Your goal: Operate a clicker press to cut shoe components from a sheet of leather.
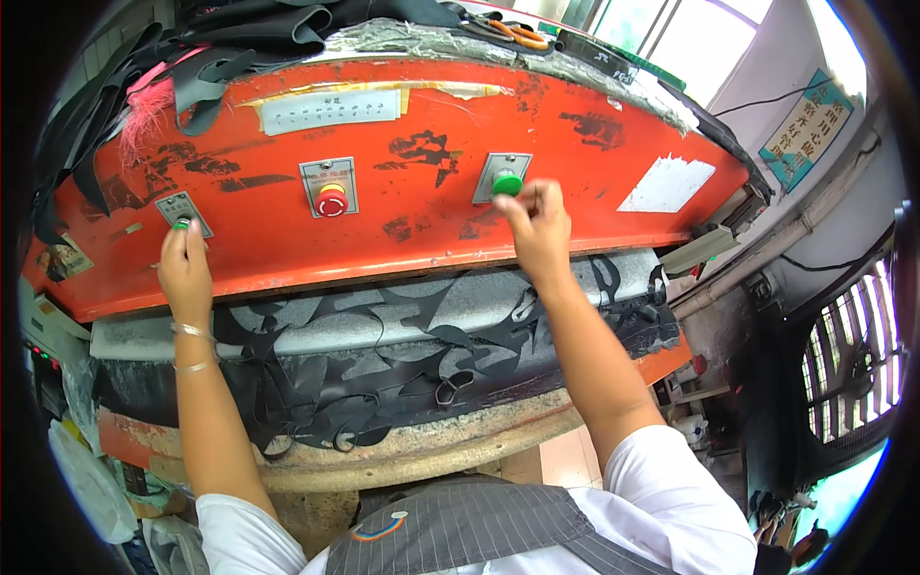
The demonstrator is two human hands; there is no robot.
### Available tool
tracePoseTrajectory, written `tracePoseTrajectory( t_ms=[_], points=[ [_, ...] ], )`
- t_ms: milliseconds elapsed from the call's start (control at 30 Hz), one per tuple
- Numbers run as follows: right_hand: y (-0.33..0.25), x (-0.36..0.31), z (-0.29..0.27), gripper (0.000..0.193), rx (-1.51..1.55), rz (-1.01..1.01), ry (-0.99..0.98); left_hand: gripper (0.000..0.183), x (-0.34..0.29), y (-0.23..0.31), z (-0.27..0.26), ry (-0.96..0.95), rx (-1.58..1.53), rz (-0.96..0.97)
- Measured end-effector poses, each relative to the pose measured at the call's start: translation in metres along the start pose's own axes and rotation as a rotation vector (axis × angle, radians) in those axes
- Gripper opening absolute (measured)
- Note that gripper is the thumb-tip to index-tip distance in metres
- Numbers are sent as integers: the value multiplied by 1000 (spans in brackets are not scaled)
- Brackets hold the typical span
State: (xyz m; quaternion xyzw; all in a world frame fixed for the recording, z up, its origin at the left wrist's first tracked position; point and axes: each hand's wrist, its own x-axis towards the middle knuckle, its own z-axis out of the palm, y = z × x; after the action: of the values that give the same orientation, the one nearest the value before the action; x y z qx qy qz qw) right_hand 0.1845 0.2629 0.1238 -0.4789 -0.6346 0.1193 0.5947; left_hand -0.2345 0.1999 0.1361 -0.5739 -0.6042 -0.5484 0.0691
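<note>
Two green push buttons sit on metal plates on the front of a red press machine (422, 230). At the left one, my left hand (185, 273) has its fingers and thumb closed round the green button (182, 224), mostly covering it. My right hand (542, 230) has curled fingers, with thumb and forefinger at the edge of the right green button (507, 182). Between them a red mushroom-shaped stop button (331, 200) stands on its own plate, untouched. Below the red front, cut-out scraps of black sheet (383, 383) lie tangled over a pale bed (144, 335).
Black sheet offcuts (287, 29) and a pink fringed strip (149, 105) hang over the machine's top left. Orange-handled scissors (517, 34) lie on top. A worn tan ledge (431, 455) runs along the near side. At right stands a dark fan-like grille (853, 355).
</note>
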Motion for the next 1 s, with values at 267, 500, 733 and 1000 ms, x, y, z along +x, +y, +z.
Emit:
tracePoseTrajectory(
  t_ms=[267, 500, 733, 1000],
  points=[
    [-36, -201, -52, 55, -266, -163, -1168, 20, -225, 82, -20, -868, -154, -97],
    [-47, -267, -60, 40, -450, -278, -1006, 15, -280, 122, -17, -801, 36, -29],
    [-29, -254, -49, 31, -388, -331, -1028, 12, -280, 114, -5, -759, 91, 3],
    [57, -69, -24, 71, -488, -117, -689, 21, -208, 121, 12, -1232, -11, -156]
  ],
)
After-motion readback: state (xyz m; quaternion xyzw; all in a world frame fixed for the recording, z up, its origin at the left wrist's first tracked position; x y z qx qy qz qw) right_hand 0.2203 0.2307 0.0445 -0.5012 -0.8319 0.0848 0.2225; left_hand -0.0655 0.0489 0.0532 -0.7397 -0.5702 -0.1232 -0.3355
